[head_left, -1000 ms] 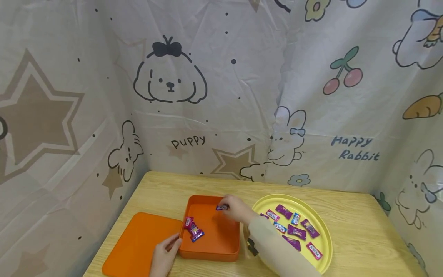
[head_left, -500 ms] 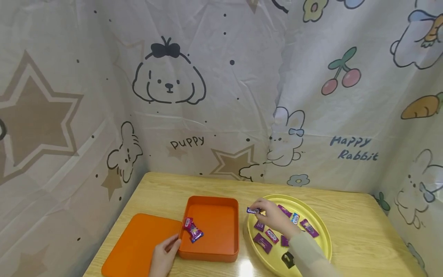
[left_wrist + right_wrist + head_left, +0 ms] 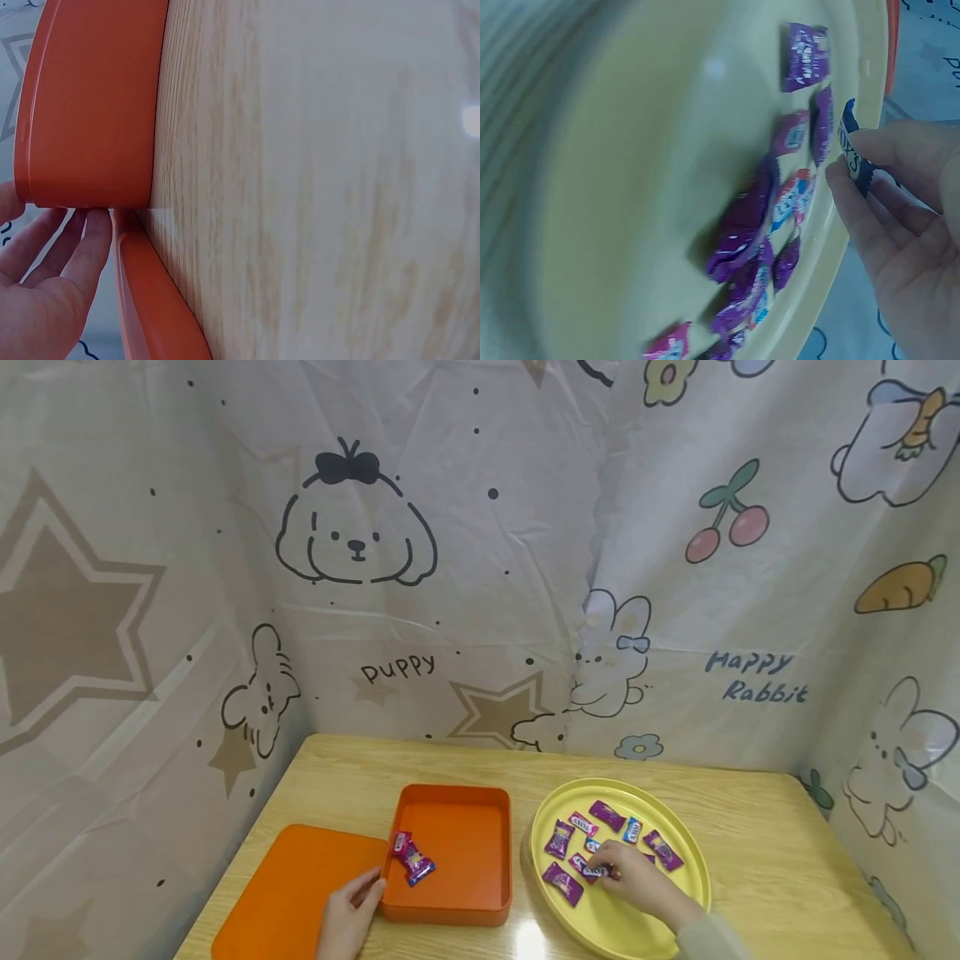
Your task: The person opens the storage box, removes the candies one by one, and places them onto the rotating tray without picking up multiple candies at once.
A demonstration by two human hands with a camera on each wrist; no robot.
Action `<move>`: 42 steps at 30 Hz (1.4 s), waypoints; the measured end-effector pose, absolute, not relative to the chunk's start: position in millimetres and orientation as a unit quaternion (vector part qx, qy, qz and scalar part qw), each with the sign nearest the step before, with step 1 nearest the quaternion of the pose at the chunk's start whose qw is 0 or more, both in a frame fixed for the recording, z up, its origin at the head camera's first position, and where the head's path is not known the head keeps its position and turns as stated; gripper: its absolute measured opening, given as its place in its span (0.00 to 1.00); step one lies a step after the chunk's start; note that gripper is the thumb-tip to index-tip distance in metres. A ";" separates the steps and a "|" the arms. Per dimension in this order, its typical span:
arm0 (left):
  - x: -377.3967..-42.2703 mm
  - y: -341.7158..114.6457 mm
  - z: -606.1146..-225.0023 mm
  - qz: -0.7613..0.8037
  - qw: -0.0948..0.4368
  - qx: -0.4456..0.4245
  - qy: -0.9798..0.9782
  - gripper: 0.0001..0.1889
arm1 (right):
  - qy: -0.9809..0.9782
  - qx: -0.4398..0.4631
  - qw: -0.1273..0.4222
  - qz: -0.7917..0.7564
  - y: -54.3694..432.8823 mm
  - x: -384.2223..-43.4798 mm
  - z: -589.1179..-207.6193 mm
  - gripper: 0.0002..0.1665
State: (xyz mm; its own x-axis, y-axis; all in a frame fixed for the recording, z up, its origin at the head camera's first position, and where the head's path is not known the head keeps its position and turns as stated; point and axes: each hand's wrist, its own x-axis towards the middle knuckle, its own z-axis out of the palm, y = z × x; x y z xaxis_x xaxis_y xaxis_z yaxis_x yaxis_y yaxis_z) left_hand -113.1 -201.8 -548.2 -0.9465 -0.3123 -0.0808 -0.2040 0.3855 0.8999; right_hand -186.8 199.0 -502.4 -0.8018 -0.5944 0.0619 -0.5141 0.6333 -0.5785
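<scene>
My right hand [image 3: 637, 881] pinches a small dark-blue wrapped candy [image 3: 853, 154] with white lettering, between thumb and fingers. It is over the yellow plate [image 3: 615, 935], where several purple, pink and blue wrapped candies [image 3: 562, 883] lie. Whether the held candy touches those below cannot be told. At the front left corner of the orange box [image 3: 446, 913], my left hand [image 3: 348, 914] touches the outer side wall with nearly straight fingers [image 3: 91, 244]. Inside the box, a purple candy [image 3: 416, 866] and a pink candy [image 3: 401, 843] lie together against the left wall.
A flat orange lid [image 3: 300, 893] lies left of the box, its edge beside the box wall. The wooden table [image 3: 780, 860] extends right of the plate. A white patterned cloth [image 3: 480, 568] hangs behind and along both sides.
My right hand has carried the dark-blue candy rightward out of the box and lowered it over the middle of the plate. My left hand stays at the box corner.
</scene>
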 end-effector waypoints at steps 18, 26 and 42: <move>-112.9 -202.1 -547.9 -0.526 0.047 0.160 -0.834 0.24 | 0.925 -0.299 0.074 -0.223 200.2 -165.1 -520.4 0.11; -113.0 -202.3 -547.9 -0.528 0.041 0.161 -0.833 0.25 | 0.932 -0.309 0.039 -0.183 196.4 -161.9 -524.7 0.10; -112.9 -202.1 -548.5 -0.535 0.047 0.161 -0.828 0.24 | 0.936 -0.307 0.028 -0.170 194.3 -157.4 -524.1 0.10</move>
